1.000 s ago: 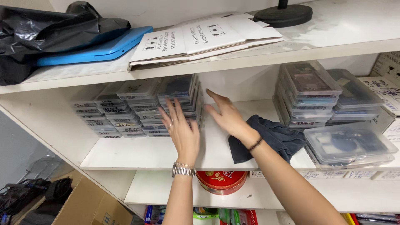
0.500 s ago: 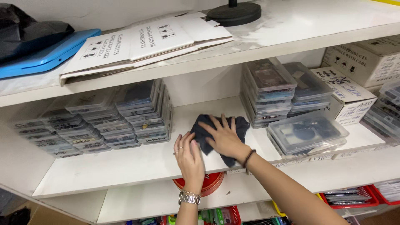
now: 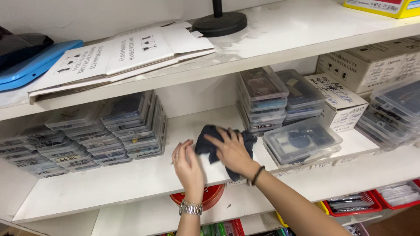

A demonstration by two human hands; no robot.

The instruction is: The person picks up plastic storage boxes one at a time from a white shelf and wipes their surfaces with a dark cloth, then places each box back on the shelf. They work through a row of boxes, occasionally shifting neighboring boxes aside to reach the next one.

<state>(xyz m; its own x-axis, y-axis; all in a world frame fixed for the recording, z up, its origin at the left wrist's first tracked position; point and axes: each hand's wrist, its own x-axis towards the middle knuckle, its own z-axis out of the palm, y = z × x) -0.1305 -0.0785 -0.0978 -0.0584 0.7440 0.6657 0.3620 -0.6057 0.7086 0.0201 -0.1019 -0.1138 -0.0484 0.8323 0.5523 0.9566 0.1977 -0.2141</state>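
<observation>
Dark blue cloth (image 3: 209, 140) lay bunched on the white middle shelf (image 3: 131, 183), near its front edge and about midway along it. The right hand (image 3: 231, 150) pressed down on the cloth with fingers spread flat over it, not curled shut; a dark band circled that wrist. Just beside it, the left hand (image 3: 188, 164) hovered over the bare shelf board with fingers loosely apart, its fingertips touching or nearly touching the cloth's left edge, and a metal watch (image 3: 190, 208) sat on its wrist. Toward the shelf's left end stood stacks of clear plastic cases (image 3: 100, 135), well apart from the cloth. More clear cases (image 3: 262, 98) were stacked toward the back just right of the cloth, and one wider clear case (image 3: 302, 140) lay close by at the front edge. On the upper shelf rested a flattened white carton (image 3: 122, 54) and a round black stand base (image 3: 219, 24). Below the hands, a red round tin (image 3: 214, 196) showed on the lower shelf.
</observation>
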